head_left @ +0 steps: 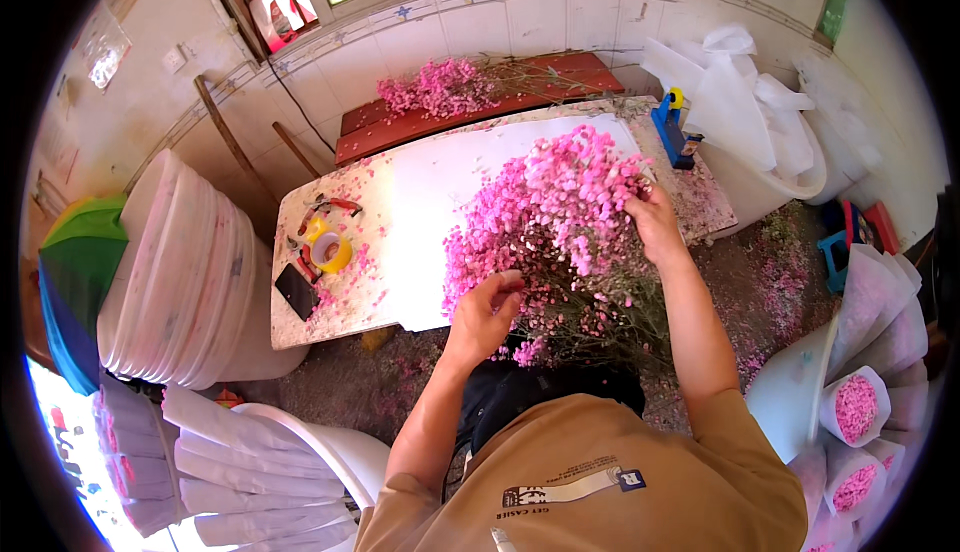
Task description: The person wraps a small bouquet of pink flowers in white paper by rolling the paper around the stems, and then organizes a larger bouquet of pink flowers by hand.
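A big loose bunch of pink baby's breath flowers (570, 187) lies over the near edge of the work table, its green stems (610, 317) pointing toward my body. My right hand (655, 224) is closed on the right side of the blossoms, thumb and fingers around some sprigs. At the lower left of the bunch, my left hand (486, 314) has curled fingers with thumb and fingertips pinched together. What lies between those fingertips is too small to make out. Under the flowers is a white paper sheet (415, 212).
Pliers (338, 204), yellow tape (330, 251) and a phone (296, 292) lie on the table's left. A blue tape dispenser (674, 132) stands at right. More pink flowers (440, 89) rest on a red bench (365, 142). Stacked tubs (185, 272) stand left; wrapped bouquets (855, 409) stand right.
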The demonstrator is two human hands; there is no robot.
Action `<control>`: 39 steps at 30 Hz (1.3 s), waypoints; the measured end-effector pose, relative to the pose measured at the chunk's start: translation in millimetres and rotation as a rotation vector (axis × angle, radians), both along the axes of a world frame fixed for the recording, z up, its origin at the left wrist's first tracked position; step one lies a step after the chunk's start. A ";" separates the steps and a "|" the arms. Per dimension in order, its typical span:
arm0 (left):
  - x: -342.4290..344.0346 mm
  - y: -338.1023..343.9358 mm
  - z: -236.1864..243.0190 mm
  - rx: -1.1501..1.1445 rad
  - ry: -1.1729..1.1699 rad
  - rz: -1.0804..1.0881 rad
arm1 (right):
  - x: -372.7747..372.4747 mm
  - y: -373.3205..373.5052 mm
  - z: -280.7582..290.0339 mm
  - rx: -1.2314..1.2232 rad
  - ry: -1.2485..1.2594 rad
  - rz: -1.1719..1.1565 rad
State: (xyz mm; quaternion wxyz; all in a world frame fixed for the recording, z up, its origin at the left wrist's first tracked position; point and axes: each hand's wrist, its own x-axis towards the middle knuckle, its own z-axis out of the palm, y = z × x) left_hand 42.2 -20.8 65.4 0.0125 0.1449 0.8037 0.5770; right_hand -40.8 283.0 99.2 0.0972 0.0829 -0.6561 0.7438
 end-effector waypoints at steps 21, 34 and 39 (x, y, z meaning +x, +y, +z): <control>8.8 53.7 40.8 0.461 0.126 0.098 | 1.7 -2.5 -20.6 -0.057 -0.076 0.011; -20.9 36.6 2.3 0.715 -0.367 0.166 | 100.2 -23.5 49.5 0.681 0.616 -0.184; -12.6 35.8 4.6 0.820 -0.322 0.106 | 113.6 -83.3 -0.1 0.843 0.489 -0.137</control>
